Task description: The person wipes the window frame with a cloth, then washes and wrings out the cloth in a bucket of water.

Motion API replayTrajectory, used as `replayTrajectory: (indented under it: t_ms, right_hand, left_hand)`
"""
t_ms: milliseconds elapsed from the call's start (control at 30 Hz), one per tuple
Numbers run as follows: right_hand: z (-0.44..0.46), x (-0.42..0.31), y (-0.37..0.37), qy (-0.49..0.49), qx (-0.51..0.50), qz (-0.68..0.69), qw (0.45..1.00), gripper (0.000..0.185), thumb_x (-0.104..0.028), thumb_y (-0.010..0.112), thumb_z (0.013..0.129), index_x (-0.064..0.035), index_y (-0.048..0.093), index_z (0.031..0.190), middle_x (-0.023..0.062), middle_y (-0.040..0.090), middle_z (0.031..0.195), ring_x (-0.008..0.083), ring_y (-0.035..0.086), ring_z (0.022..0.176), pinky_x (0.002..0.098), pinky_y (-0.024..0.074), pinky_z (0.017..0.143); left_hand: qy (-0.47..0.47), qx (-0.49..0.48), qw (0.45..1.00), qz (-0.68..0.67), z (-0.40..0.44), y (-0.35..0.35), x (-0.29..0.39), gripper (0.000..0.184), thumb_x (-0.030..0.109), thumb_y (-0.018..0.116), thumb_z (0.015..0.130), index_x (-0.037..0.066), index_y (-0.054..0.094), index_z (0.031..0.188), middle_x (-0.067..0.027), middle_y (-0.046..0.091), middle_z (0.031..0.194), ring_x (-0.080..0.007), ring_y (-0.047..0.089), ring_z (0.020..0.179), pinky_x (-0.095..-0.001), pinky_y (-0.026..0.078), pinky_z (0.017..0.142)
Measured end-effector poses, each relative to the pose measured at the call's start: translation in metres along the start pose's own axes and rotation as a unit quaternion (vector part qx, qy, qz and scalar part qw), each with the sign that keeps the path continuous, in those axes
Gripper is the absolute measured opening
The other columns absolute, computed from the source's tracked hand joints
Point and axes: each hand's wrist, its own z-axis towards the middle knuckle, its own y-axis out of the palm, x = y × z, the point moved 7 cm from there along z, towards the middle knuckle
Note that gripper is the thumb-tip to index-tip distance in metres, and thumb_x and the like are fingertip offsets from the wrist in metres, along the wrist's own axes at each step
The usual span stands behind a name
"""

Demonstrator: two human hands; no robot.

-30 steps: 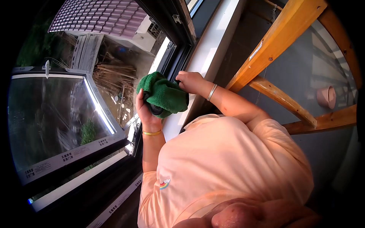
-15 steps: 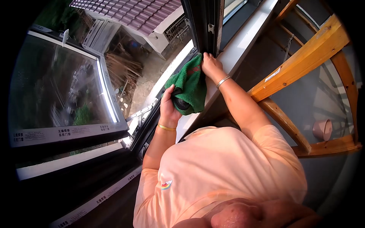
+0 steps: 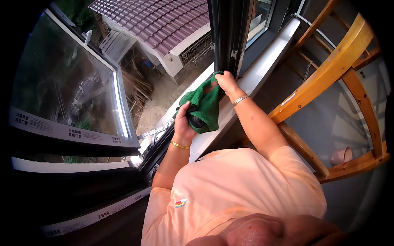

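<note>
Fingers of the right hand (image 3: 227, 83) are pinched together on the upper end of the green cloth (image 3: 205, 104), while those of the left hand (image 3: 184, 126) curl around its lower side, thumb over a black strip (image 3: 192, 108). From my end, the cloth sits between both hands, above the inner edge of the window opening, its top just beside the dark upright post (image 3: 225, 45); I can't tell whether it touches the post, since the right hand covers that spot.

I'd judge it light, soft and fuzzy, not fragile, easy to grip and inclined to flop. Bunched folds give a surer hold than a single layer, and I'd take it by the thick middle with one hand and a corner with the other.

Beyond my hands, the white sill (image 3: 266, 61) looks smooth and hard, sunlit in patches. At left a glazed sash (image 3: 78, 82) stands swung outward, its frame carrying printed tape (image 3: 78, 133), with a tiled roof (image 3: 164, 20) outside below. At right, a wooden ladder-like frame (image 3: 316, 76) leans across the grey room, a pink pot (image 3: 340, 155) beside its lower rail.
</note>
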Motion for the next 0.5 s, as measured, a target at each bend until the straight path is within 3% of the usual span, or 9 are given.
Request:
replayTrajectory:
  t_ms: [100,167,267,300,367,500]
  right_hand:
    - [-0.001,-0.035,-0.006,-0.042,0.013,0.022,0.999,0.026,-0.013,0.061,0.077,0.0107,0.06,0.086,0.0156,0.064,0.079,0.021,0.061,0.073,0.0371,0.0496,0.065]
    - [-0.007,-0.078,-0.02,-0.101,0.029,0.019,0.994,0.039,-0.019,0.061,0.075,0.0157,0.061,0.092,0.0306,0.067,0.089,0.0356,0.067,0.085,0.0429,0.0511,0.077]
    - [-0.019,-0.169,-0.047,-0.184,0.059,0.011,0.981,0.035,-0.02,0.06,0.077,0.0138,0.059,0.087,0.0335,0.064,0.086,0.0432,0.066,0.085,0.0449,0.0508,0.079]
    - [-0.024,-0.203,-0.056,-0.212,0.063,0.016,0.975,0.021,-0.015,0.062,0.081,0.0055,0.057,0.079,0.0112,0.06,0.071,0.0165,0.055,0.067,0.0373,0.0469,0.062]
    - [-0.033,-0.276,-0.075,-0.307,0.111,-0.032,0.945,0.022,-0.016,0.061,0.081,0.0053,0.057,0.078,0.0108,0.059,0.069,0.0179,0.053,0.064,0.0382,0.0464,0.061]
    - [-0.048,-0.414,-0.105,-0.395,0.155,-0.098,0.9,0.032,-0.02,0.062,0.08,0.0117,0.059,0.087,0.0154,0.062,0.069,0.0245,0.06,0.064,0.0398,0.0501,0.061]
  left_hand:
    - [-0.004,-0.004,1.0,0.016,0.003,0.014,0.002,0.04,0.024,0.056,0.097,-0.001,0.057,0.129,-0.0166,0.064,0.127,-0.0325,0.062,0.115,-0.0466,0.048,0.104]
    - [-0.011,-0.028,0.999,0.018,0.002,0.033,0.006,0.041,0.023,0.056,0.096,-0.001,0.056,0.13,-0.0168,0.063,0.128,-0.033,0.062,0.116,-0.0475,0.047,0.105]
    - [0.0,-0.059,0.997,0.043,0.002,0.072,0.022,0.042,0.024,0.054,0.096,-0.002,0.057,0.13,-0.0182,0.063,0.13,-0.0349,0.061,0.117,-0.0486,0.045,0.107]
    - [-0.001,-0.069,0.996,0.051,0.004,0.089,0.029,0.042,0.024,0.054,0.096,-0.002,0.057,0.13,-0.0182,0.063,0.13,-0.0349,0.061,0.117,-0.0486,0.045,0.107]
    - [0.044,-0.134,0.988,0.06,0.005,0.131,0.048,0.043,0.024,0.054,0.096,-0.002,0.056,0.13,-0.0183,0.062,0.131,-0.0352,0.061,0.117,-0.0485,0.045,0.107]
    - [0.066,-0.271,0.957,0.078,-0.005,0.229,0.083,0.043,0.023,0.051,0.098,-0.002,0.055,0.133,-0.0187,0.062,0.13,-0.0349,0.06,0.119,-0.0487,0.045,0.107]
